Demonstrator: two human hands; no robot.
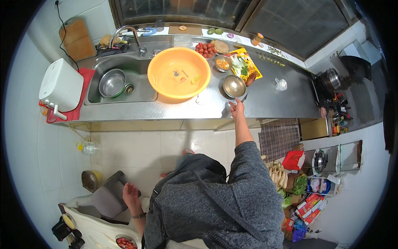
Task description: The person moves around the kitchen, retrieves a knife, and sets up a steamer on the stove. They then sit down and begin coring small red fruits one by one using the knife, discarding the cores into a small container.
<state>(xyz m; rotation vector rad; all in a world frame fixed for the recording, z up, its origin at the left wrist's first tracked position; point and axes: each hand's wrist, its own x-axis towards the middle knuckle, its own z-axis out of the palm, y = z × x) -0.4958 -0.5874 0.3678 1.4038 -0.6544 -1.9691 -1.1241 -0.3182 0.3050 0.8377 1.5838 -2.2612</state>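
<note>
My right hand (237, 108) reaches over the counter's front edge, its fingers spread just below an empty-looking metal bowl (234, 86). A small knife (244, 98) lies by its fingertips; whether the hand touches it, I cannot tell. My left hand (131, 193) hangs low at my left side above a grey bin or seat, with fingers partly curled and nothing seen in it. Behind the bowl are a smaller bowl of chopped orange food (222, 63) and a yellow package (253, 67) bearing greens. A brownish root or tuber (251, 79) lies on its corner.
A large orange basin (178, 90) with water and scraps stands beside the sink (140, 81), which holds a metal bowl (112, 82). Red fruits (205, 49) sit behind it. A clear plastic bag (281, 84) lies at right. Vegetables (277, 174) crowd the floor at my right.
</note>
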